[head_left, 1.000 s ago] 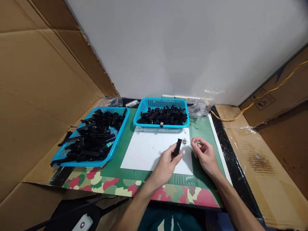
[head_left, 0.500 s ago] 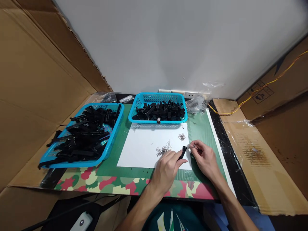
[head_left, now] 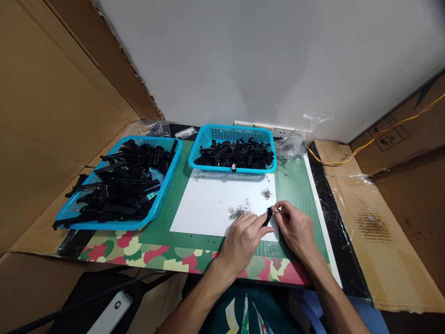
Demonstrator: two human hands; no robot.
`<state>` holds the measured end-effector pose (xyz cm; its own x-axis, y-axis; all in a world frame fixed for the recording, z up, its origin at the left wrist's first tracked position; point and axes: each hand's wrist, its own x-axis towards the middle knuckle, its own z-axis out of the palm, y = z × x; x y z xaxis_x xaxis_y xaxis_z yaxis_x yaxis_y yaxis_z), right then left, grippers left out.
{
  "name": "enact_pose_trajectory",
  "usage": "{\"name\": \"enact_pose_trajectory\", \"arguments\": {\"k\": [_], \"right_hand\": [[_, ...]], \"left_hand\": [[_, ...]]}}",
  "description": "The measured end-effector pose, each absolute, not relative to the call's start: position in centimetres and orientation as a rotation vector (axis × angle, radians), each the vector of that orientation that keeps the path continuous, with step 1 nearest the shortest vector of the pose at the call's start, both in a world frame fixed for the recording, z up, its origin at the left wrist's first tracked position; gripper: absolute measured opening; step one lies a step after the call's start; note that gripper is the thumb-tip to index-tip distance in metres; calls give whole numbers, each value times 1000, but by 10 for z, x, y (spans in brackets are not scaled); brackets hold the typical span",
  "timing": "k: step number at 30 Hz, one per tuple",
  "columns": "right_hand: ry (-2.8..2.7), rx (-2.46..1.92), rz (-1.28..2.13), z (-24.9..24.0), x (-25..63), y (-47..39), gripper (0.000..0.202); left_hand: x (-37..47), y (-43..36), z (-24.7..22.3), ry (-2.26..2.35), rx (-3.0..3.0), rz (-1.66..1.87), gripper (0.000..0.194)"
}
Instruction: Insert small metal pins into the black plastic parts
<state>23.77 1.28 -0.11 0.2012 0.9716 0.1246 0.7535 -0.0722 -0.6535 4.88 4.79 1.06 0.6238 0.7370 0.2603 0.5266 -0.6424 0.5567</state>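
My left hand (head_left: 245, 236) is closed around a small black plastic part (head_left: 269, 215), whose top end sticks out between thumb and forefinger. Close beside it, my right hand (head_left: 294, 222) pinches a thin metal tool (head_left: 278, 211) that looks like tweezers. The tool's tip is at the upper end of the black part; whether it grips a tiny piece there is too small to tell. On the white sheet (head_left: 198, 208) lie a pile of tiny metal pieces (head_left: 239, 212), just beyond my left fingers, and a smaller pile (head_left: 266, 193) farther right.
A blue basket (head_left: 232, 170) of small black parts stands at the back. Another blue basket (head_left: 163, 195), heaped with longer black parts, is on the left. Clear plastic bags (head_left: 292, 147) and a yellow cable (head_left: 332, 163) lie at the back right. Cardboard walls (head_left: 52, 93) flank the table.
My right hand has come closer to my left, bringing the metal tool's tip to the black part's top end. The camera view has shifted slightly.
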Motion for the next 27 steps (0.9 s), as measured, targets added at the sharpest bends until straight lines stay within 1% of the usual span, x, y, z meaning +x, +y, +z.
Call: {"name": "enact_pose_trajectory", "arguments": {"k": [5, 11, 19, 27], "right_hand": [[-1668, -1872, 417, -2, 238, 12, 16], [-1679, -1839, 358, -3, 239, 11, 20], [-1631, -1890, 392, -4, 237, 13, 21], [-1687, -1823, 378, -5, 240, 12, 14]], "left_hand": [[49, 47, 10, 979, 2430, 677, 35], [49, 46, 8, 978, 2436, 701, 35], [50, 47, 7, 984, 2445, 731, 33], [49, 47, 7, 976, 2456, 717, 35]]}}
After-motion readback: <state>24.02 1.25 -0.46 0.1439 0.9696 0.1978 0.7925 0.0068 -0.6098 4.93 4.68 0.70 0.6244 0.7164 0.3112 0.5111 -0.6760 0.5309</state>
